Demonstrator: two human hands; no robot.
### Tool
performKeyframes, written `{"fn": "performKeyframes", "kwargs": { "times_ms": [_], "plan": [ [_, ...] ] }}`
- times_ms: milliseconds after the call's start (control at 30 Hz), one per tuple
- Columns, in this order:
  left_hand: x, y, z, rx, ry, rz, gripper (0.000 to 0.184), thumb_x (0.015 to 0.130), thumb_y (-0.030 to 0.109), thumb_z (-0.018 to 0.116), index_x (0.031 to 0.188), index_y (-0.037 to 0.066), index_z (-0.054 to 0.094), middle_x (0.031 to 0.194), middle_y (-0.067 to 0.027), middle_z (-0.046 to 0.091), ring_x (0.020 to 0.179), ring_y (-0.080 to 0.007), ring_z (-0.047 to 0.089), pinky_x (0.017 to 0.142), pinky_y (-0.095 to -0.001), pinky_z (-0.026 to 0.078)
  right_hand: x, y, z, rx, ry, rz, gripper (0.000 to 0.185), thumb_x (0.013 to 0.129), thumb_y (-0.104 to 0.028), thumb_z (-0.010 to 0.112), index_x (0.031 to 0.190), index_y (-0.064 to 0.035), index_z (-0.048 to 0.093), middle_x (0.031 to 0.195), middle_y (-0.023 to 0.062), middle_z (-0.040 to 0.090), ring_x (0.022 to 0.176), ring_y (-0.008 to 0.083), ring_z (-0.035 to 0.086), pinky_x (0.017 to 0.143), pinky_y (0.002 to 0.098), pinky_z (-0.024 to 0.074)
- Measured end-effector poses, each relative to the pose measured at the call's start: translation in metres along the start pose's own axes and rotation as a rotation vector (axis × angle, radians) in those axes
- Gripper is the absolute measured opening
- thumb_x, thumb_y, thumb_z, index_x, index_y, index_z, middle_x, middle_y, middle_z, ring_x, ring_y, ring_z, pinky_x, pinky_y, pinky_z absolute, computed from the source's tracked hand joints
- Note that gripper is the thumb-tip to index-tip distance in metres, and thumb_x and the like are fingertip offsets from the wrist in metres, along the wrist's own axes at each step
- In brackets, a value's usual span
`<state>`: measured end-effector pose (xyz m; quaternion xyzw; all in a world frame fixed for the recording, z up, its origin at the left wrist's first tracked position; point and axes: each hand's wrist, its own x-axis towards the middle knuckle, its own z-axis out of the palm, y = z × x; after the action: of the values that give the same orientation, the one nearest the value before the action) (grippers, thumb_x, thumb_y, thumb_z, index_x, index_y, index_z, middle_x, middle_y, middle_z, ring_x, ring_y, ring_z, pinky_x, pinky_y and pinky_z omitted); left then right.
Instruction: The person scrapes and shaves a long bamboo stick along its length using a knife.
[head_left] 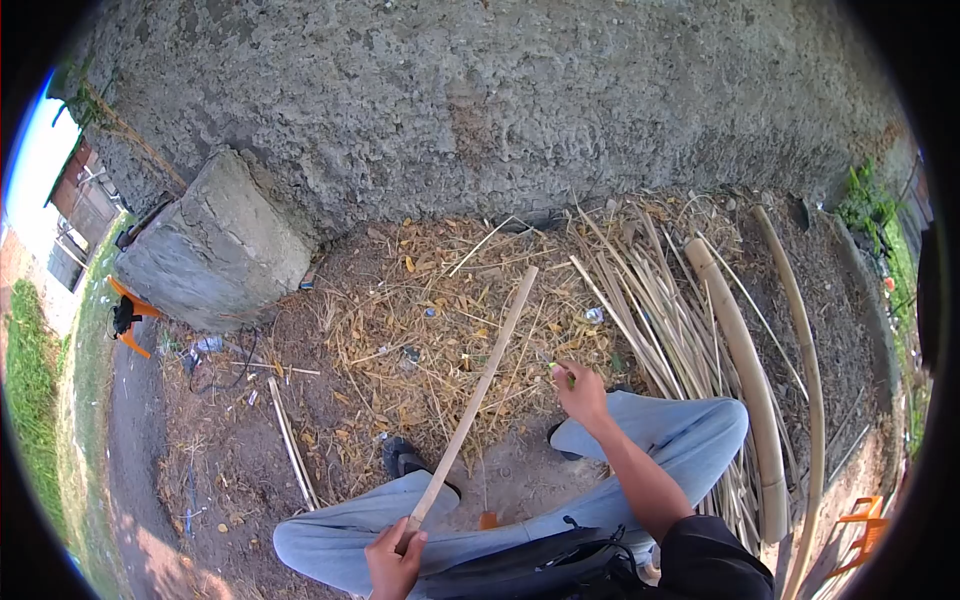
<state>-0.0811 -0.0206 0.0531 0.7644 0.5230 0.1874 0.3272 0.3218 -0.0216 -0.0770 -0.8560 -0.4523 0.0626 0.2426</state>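
My left hand [396,558] is closed around the lower end of a long, flat bamboo strip [480,385]. The strip slants up and away from me, between my knees and over the littered ground. Out in front of my right knee, my right hand [580,393] is closed on a small knife-like tool [552,365] with a yellow-green part and a thin tip. Most of that tool is hidden by my fingers. The right hand is apart from the strip, to its right.
Many thin split strips [655,310] lie in a pile at right, beside a thick bamboo piece [740,380] and a long curved pole [800,350]. A concrete block [225,240] stands at left against the rough wall [480,110]. Two short strips [290,440] lie left.
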Motion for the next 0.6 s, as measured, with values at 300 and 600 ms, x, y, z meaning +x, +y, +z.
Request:
{"fn": "performKeyframes", "kwargs": {
  "times_ms": [300, 600],
  "plan": [
    [0.046, 0.010, 0.047, -0.404, -0.060, -0.179, 0.022, 0.096, 0.013, 0.068, 0.110, -0.004, 0.070, 0.075, -0.0009, 0.061, 0.063, -0.0081, 0.057, 0.056, -0.0259, 0.047, -0.041, -0.046, -0.028, 0.659, -0.033, 0.131, 0.032, 0.101, -0.029, 0.057, 0.107, -0.0009, 0.070, 0.059, 0.0128, 0.060, 0.050, 0.0205, 0.055, 0.053, 0.0365, 0.0444],
    [0.066, 0.023, 0.060, -0.529, -0.292, -0.264, 0.027, 0.106, 0.020, 0.051, 0.110, -0.001, 0.067, 0.071, 0.0018, 0.057, 0.057, -0.0034, 0.046, 0.052, -0.0215, 0.039, -0.091, -0.108, -0.015, 0.432, -0.070, -0.471, 0.024, 0.094, -0.032, 0.069, 0.096, -0.0082, 0.069, 0.069, 0.0087, 0.066, 0.050, 0.0279, 0.062, 0.043, 0.0399, 0.0469]
  ]
}}
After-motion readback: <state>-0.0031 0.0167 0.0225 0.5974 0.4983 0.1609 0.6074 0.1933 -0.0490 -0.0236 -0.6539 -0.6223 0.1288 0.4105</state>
